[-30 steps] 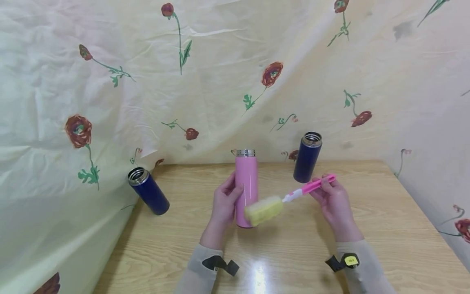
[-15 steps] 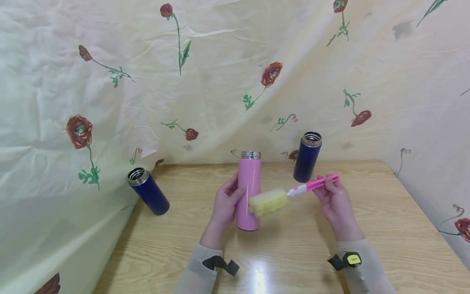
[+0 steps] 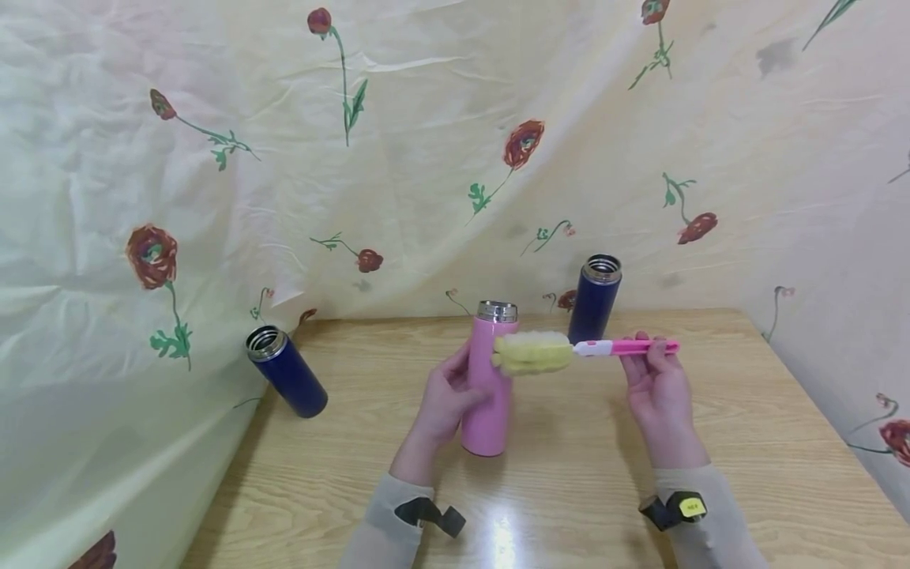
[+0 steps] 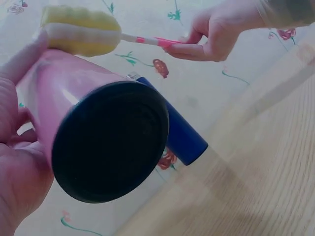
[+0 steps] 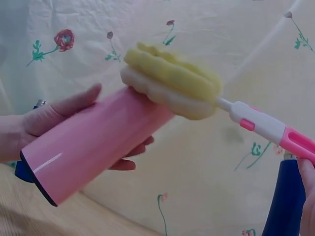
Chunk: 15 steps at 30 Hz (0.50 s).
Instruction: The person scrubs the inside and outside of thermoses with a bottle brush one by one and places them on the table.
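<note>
My left hand (image 3: 448, 399) grips a pink bottle (image 3: 486, 423) with a bare metal neck and no lid, raised off the table; its dark base (image 4: 110, 142) faces the left wrist camera. In my right hand (image 3: 661, 395) the thumb and fingers pinch the pink end of a bottle brush (image 3: 593, 348). The brush's yellow and white sponge head (image 5: 172, 81) lies across the upper side of the pink bottle, just below the neck, and seems to touch it. The brush handle points to the right, nearly level in the head view.
A dark blue lidless bottle (image 3: 596, 296) stands behind the brush, near the table's back edge. Another dark blue lidless bottle (image 3: 287, 371) is at the left. The wooden table (image 3: 569, 490) meets a flower-printed cloth (image 3: 398, 182) at the back and left.
The sponge head has moved up along the pink bottle from its lower part to near the neck. The brush has levelled out. The bottle has shifted slightly right and tilted.
</note>
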### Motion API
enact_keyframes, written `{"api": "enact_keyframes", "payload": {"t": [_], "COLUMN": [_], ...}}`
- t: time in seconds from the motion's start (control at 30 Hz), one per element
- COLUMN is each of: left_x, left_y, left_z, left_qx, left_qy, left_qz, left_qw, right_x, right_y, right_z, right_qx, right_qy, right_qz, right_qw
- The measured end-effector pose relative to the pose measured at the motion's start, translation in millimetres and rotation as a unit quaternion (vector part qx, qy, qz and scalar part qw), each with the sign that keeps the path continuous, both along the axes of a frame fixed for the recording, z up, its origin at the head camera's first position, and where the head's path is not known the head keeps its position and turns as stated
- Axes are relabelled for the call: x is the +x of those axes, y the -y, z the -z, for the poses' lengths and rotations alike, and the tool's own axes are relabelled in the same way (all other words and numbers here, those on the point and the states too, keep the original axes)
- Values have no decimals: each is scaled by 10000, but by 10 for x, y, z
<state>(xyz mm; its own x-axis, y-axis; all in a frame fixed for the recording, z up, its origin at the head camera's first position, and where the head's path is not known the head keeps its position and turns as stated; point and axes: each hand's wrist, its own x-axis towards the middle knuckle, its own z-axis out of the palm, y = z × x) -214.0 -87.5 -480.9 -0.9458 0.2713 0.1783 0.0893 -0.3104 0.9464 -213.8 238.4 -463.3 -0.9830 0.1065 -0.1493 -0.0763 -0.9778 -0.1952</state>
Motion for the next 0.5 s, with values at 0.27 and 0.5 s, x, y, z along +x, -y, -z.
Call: {"api": "enact_keyframes", "payload": {"t": [0.27, 0.5], "left_x": [-21, -43], "left_y": [2, 1], "left_z": [5, 25], "left_qx": [-9, -11], "left_qy": [-3, -100], "left_qz": [-94, -262], "left_qw": [10000, 9996], "right_x": [36, 34], "right_y": [36, 36], "right_z": [-76, -78], "right_qx": [59, -140], "right_qy": [263, 248], "right_qz": [384, 508], "right_qw": [9989, 9983]}}
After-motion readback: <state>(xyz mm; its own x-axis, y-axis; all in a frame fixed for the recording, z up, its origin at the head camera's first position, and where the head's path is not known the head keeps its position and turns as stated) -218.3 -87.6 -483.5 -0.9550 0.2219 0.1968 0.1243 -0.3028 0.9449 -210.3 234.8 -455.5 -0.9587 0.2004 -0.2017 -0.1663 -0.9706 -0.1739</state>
